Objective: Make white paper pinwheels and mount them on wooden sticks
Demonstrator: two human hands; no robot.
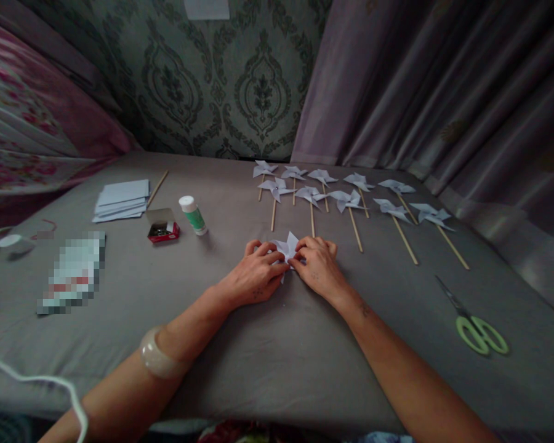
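Observation:
A white paper pinwheel [290, 245] lies at the middle of the grey-covered surface, between my two hands. My left hand [257, 274] presses its fingers onto the pinwheel's left side, fingertips close to its centre. From the other side my right hand [317, 266] pinches the paper near the centre, its fingertips almost meeting the left ones. Much of the pinwheel is hidden beneath the fingers, and I cannot make out any stick on it. Beyond the hands lie several paper pinwheels on wooden sticks, the closest one [311, 197] just behind my right hand.
To the left are a glue bottle [194, 216], an open red box [163, 231] of small metal pieces, stacked white paper [122, 200] and a wooden stick [157, 187]. A blurred packet [74, 271] and a white cord [32, 375] lie nearer. Green-handled scissors [477, 329] rest at right.

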